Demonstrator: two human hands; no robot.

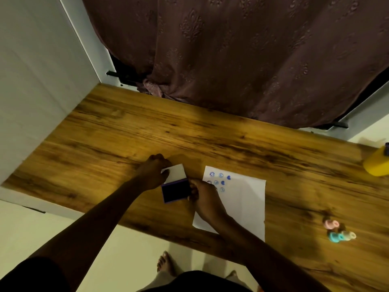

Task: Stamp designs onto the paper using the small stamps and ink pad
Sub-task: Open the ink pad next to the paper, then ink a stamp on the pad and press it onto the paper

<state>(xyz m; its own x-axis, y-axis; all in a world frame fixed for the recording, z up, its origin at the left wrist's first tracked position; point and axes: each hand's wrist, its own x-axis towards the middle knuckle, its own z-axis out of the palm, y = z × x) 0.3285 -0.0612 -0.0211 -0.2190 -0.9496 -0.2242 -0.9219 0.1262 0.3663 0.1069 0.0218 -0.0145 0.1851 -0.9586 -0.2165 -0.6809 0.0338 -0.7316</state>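
Observation:
An open ink pad [175,191] with a dark blue pad and purple case lies on the wooden table [105,133]; its white lid [176,172] is hinged back. My left hand [154,172] grips the lid's left edge. My right hand [202,199] holds the pad's right side, fingers curled on its edge. Just right of it lies a white paper [242,201] with several blue stamped marks [221,179] at its top left; my right hand covers part of them. Small pastel stamps [336,230], pink, teal and beige, lie loose at the right.
A yellow object [376,163] sits at the table's far right edge. A brown patterned curtain [231,60] hangs behind the table, a white wall [31,81] to the left. My bare feet [166,264] stand on the floor below the near edge.

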